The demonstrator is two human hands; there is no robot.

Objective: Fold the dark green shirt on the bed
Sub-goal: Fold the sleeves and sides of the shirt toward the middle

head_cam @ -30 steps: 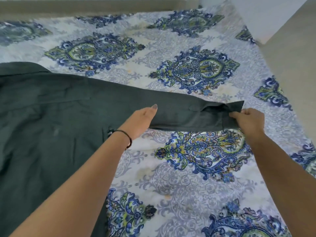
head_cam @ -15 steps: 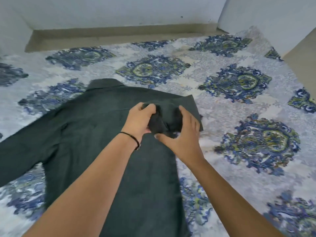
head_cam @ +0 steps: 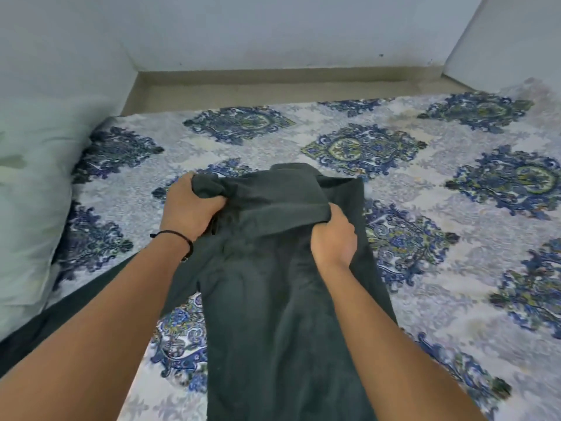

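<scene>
The dark green shirt [head_cam: 273, 299] lies on the patterned bed sheet [head_cam: 455, 268], its body running toward me in a long narrow strip. Its right sleeve lies folded over the back. My left hand [head_cam: 189, 208], with a black cord on the wrist, grips a bunch of fabric at the shirt's upper left. My right hand [head_cam: 332, 237] clutches a fold of fabric just below the collar [head_cam: 291, 170], pulled across the shirt. The left sleeve trails off under my left forearm toward the lower left.
A pale green pillow [head_cam: 33, 192] lies at the left edge of the bed. Grey-blue walls [head_cam: 273, 28] and a beige ledge [head_cam: 273, 86] close off the far side. Open patterned sheet spreads to the right of the shirt.
The right sleeve went from stretched out to folded onto the back. Both hands then moved left and now grip the shirt's left shoulder fabric, pulling it across. The view shifted left, showing the pillow.
</scene>
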